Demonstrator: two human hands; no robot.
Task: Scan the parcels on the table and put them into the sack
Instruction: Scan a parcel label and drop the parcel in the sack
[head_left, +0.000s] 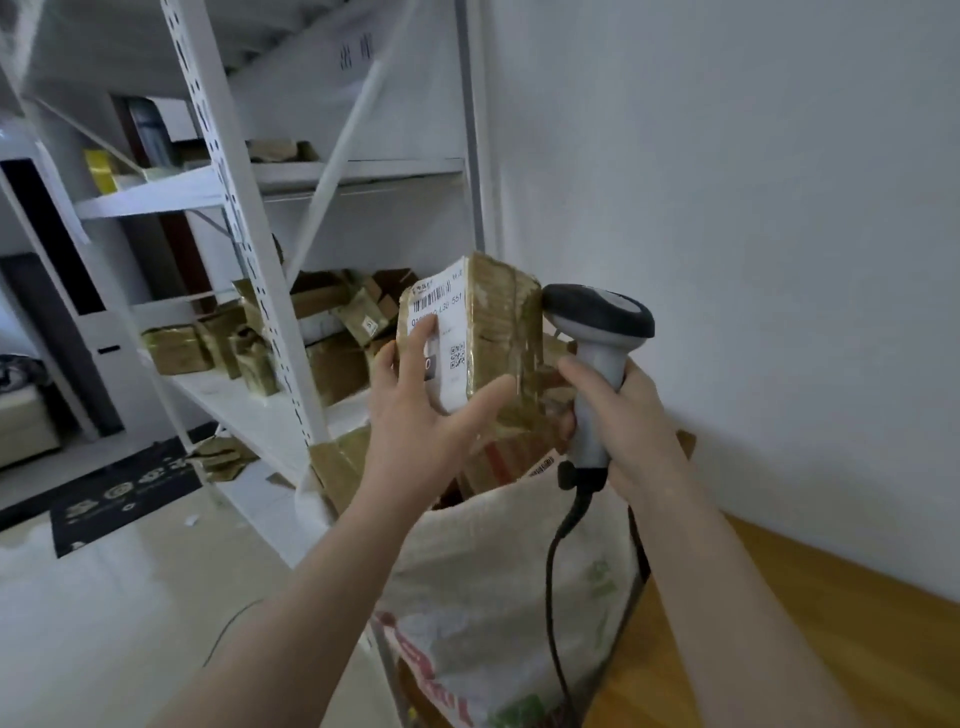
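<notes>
Head camera, looking forward and down: the left hand (415, 415) holds a brown taped parcel (501, 317) up in the air, above the open mouth of a white woven sack (498, 561). Its grip is grasping the parcel, with the fingers spread across the face that carries a white label (441, 322) and the thumb pressed against the adjoining taped face. The label shows a barcode near its top and a small square code lower down, and one fingertip covers part of the printed digits. The right hand (631, 431) has its grip clenched round the pale handle of a scanner (597, 322), whose dark head sits just beside the parcel's right edge; whether the two touch cannot be told. A black cable (553, 597) hangs from the base of the handle and runs down in front of the sack. The sack stands against the left end of a wooden bench (831, 623), and brown cartons (498, 457) show inside its mouth, below the held parcel. Behind and to the left stands a white shelving rack (234, 182) with a heap of cardboard boxes (322, 332) on its lower shelf. A dark mat (124, 493) lies on the pale floor (130, 623) farther left, and a plain wall (753, 208) fills the right side.
</notes>
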